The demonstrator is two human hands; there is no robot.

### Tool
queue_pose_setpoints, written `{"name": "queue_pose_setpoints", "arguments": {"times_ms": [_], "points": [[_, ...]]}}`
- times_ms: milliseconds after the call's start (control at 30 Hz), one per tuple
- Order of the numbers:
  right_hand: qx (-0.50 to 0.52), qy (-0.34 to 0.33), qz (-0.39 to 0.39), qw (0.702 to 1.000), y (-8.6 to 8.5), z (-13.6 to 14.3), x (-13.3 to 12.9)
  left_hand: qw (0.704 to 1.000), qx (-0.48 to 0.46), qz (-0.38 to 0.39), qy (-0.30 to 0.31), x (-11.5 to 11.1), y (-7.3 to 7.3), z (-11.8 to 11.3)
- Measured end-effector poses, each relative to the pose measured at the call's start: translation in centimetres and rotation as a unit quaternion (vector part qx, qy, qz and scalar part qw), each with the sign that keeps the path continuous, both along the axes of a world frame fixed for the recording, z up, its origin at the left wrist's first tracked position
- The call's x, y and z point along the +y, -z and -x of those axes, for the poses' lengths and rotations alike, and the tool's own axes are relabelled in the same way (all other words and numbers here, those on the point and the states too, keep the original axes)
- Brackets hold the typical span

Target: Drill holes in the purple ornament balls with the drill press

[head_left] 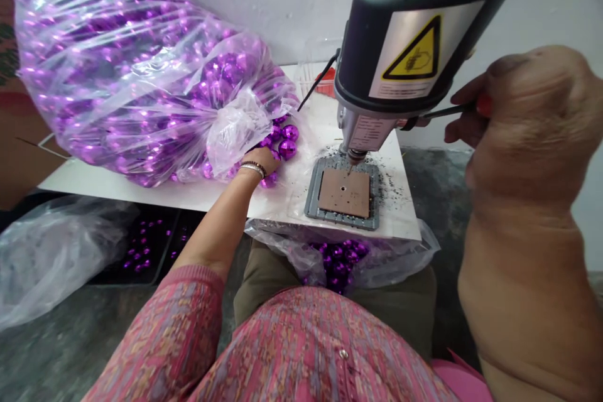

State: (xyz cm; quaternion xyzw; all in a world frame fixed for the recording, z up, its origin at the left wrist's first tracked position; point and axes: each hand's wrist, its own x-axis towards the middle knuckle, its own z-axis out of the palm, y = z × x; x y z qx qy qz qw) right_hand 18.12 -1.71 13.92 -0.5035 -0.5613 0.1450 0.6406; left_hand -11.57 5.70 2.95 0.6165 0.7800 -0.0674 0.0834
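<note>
My left hand reaches in among shiny purple faceted balls at the mouth of a big clear plastic bag. Its fingers are hidden by the balls and the plastic, so I cannot see whether it grips one. My right hand is closed around the feed lever of a bench drill press, near the lever's red knob. Below the drill bit, a brown square plate with a small hole lies on the grey drill base. No ball sits on that plate.
Dark shavings are scattered around the base on the white table. An open plastic bag of purple balls hangs at the table's front edge, over my lap. Lower left are a black tray with purple balls and crumpled plastic. A cable runs behind.
</note>
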Motion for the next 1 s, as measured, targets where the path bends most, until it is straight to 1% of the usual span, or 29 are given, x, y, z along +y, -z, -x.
{"name": "queue_pose_setpoints", "arguments": {"times_ms": [67, 100, 167, 200, 233, 300, 333, 367, 400, 467, 533, 567, 633, 667, 700, 733, 767, 800, 833, 867, 900, 933, 967, 1000], "points": [[-0.003, 0.006, 0.008, 1.000, -0.1, 0.0, 0.0, 0.999, -0.028, -0.023, -0.011, -0.7, 0.8, 0.5], [-0.002, 0.005, 0.009, 1.000, -0.1, 0.0, 0.0, 0.997, -0.053, -0.049, -0.008, -1.2, 1.1, 0.8], [0.008, -0.003, 0.006, 1.000, 0.0, 0.0, 0.0, 0.981, -0.144, -0.123, 0.025, -2.3, 1.4, 1.2], [0.011, -0.005, 0.006, 1.000, 0.0, 0.0, 0.0, 0.964, -0.207, -0.159, 0.055, -2.9, 1.6, 1.2], [0.012, -0.005, 0.003, 1.000, 0.1, 0.0, 0.0, 0.939, -0.274, -0.189, 0.090, -3.5, 1.7, 1.2], [0.010, -0.001, -0.006, 1.000, 0.3, 0.1, 0.0, 0.875, -0.396, -0.225, 0.164, -4.7, 2.2, 0.6], [0.008, 0.000, -0.012, 1.000, 0.4, 0.0, 0.1, 0.844, -0.444, -0.232, 0.190, -5.4, 2.5, 0.1], [0.008, -0.002, -0.018, 1.000, 0.5, 0.0, 0.1, 0.818, -0.485, -0.235, 0.203, -6.1, 2.9, -0.3], [0.008, -0.006, -0.025, 1.000, 0.6, 0.0, 0.2, 0.796, -0.521, -0.234, 0.203, -7.0, 3.3, -0.8], [0.010, -0.015, -0.037, 0.999, 0.8, 0.0, 0.2, 0.754, -0.598, -0.211, 0.169, -9.2, 4.4, -1.3], [0.020, -0.026, -0.050, 0.998, 1.0, 0.0, 0.3, 0.701, -0.688, -0.161, 0.092, -12.3, 6.1, -0.9], [0.022, -0.028, -0.054, 0.998, 1.1, 0.0, 0.3, 0.668, -0.733, -0.126, 0.039, -14.3, 7.1, -0.2], [0.014, -0.019, -0.048, 0.999, 1.5, -0.1, 0.3, 0.586, -0.802, -0.068, -0.093, -18.6, 9.5, 2.1], [0.011, -0.013, -0.043, 0.999, 1.6, -0.2, 0.4, 0.556, -0.813, -0.061, -0.161, -20.8, 10.7, 3.7], [0.016, -0.005, -0.040, 0.999, 1.8, -0.3, 0.5, 0.540, -0.805, -0.064, -0.237, -22.9, 11.8, 5.5], [0.025, -0.002, -0.034, 0.999, 2.0, -0.4, 0.6, 0.529, -0.779, -0.083, -0.325, -24.7, 12.6, 7.6], [0.038, -0.003, -0.029, 0.999, 2.1, -0.5, 0.8, 0.521, -0.738, -0.117, -0.413, -26.2, 13.1, 9.9], [0.051, -0.005, -0.026, 0.998, 2.3, -0.6, 0.9, 0.512, -0.688, -0.163, -0.487, -27.3, 13.2, 12.4], [0.061, -0.008, -0.026, 0.998, 2.4, -0.7, 1.1, 0.507, -0.645, -0.217, -0.529, -27.9, 12.8, 14.9], [0.066, -0.007, -0.028, 0.997, 2.5, -0.8, 1.2, 0.510, -0.598, -0.277, -0.552, -28.2, 12.1, 17.4], [0.066, -0.005, -0.030, 0.997, 2.6, -0.8, 1.2, 0.526, -0.554, -0.332, -0.553, -28.1, 11.1, 19.7], [0.066, -0.002, -0.032, 0.997, 2.6, -0.8, 1.2, 0.535, -0.528, -0.370, -0.546, -27.6, 9.8, 21.6], [0.066, 0.005, -0.037, 0.997, 2.7, -0.8, 1.2, 0.559, -0.515, -0.396, -0.515, -26.8, 8.5, 23.0], [0.060, 0.010, -0.040, 0.997, 2.7, -0.9, 1.2, 0.653, -0.477, -0.397, -0.434, -25.8, 7.1, 23.7]]}}
